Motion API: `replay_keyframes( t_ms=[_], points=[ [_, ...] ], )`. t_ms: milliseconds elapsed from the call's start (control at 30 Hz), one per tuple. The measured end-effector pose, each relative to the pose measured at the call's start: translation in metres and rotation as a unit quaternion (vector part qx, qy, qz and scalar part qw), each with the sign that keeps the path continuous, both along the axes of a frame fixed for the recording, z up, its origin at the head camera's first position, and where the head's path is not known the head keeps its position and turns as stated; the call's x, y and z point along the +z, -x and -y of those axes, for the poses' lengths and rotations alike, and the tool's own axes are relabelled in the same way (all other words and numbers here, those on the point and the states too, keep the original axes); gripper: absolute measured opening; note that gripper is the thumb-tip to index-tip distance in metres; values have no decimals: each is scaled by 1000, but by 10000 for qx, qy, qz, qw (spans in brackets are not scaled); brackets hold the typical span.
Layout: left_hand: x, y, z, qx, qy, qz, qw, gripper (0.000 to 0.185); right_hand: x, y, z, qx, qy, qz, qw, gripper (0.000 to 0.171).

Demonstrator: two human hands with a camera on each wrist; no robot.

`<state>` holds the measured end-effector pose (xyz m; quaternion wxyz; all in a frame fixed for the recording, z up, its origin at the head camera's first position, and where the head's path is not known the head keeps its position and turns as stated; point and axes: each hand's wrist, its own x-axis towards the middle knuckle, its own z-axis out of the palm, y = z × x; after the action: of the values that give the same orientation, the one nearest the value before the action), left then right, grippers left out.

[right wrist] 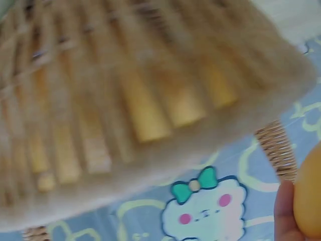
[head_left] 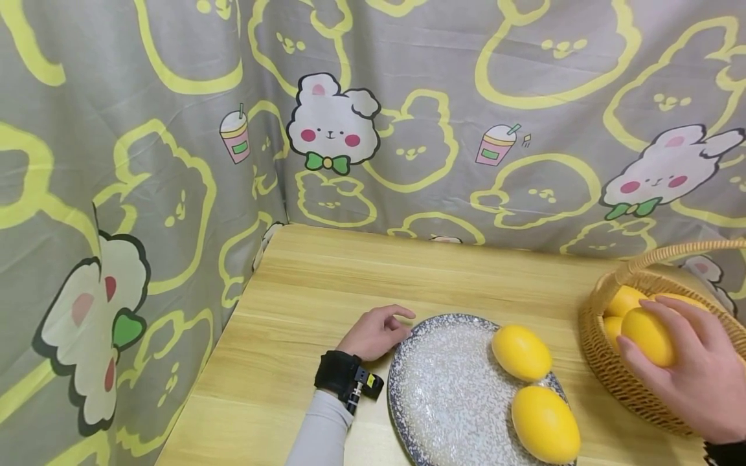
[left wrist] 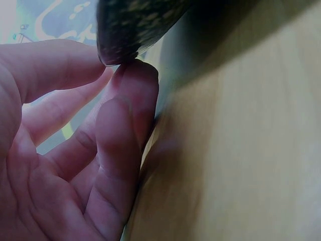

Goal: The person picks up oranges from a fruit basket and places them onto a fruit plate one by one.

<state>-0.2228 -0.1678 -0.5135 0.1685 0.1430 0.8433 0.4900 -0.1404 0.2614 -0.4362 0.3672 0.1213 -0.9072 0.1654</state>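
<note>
So, standing right next to this: the right hand (head_left: 693, 375) has its fingers curled over a yellow lemon (head_left: 648, 335) sitting at the near-left rim of the wicker basket (head_left: 618, 375), over on the right side of the wooden surface (head_left: 303, 285). That grip looks wrapped around the fruit from above, thumb side toward the plate, and the right wrist view shows a fingertip (right wrist: 286, 213) against the yellow skin with the basket weave blurred right behind it. A few more lemons (head_left: 622, 300) sit deeper in the basket.

Meanwhile the left hand (head_left: 375, 333) rests on the surface at the far-left edge of the speckled plate (head_left: 443, 388). Its grip is loose, fingers gently bent, fingertips (left wrist: 135, 75) touching the plate's rim rather than pinching it, looks like it's just steadying the dish.

Two lemons are on the plate's right half: one farther back (head_left: 521, 352), one nearer (head_left: 545, 424), just about touching.

If I had to give tips for this bit: I'd say lift the lemon straight up enough to clear the basket rim and duck under the handle (head_left: 682, 249), since that arch is right above. Smooth round fruit rolls, so a firm all-round hold beats fingertips. The bare left half of the plate seems the safe spot, away from the other two so nothing gets bumped off the edge.
</note>
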Motion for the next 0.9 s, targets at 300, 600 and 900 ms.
replay_keyframes(
  t_ms=[300,600,900],
  points=[
    [0,0,0,13,-9,35,10000,30,7,-2,38,654,-199,166,9975,87],
    [1,0,-1,-23,-43,23,10000,31,-5,-4,72,1726,-250,283,9843,65],
    [2,-1,-1,28,-35,41,10000,31,-9,-5,101,2283,-525,1005,9670,57]
  ],
)
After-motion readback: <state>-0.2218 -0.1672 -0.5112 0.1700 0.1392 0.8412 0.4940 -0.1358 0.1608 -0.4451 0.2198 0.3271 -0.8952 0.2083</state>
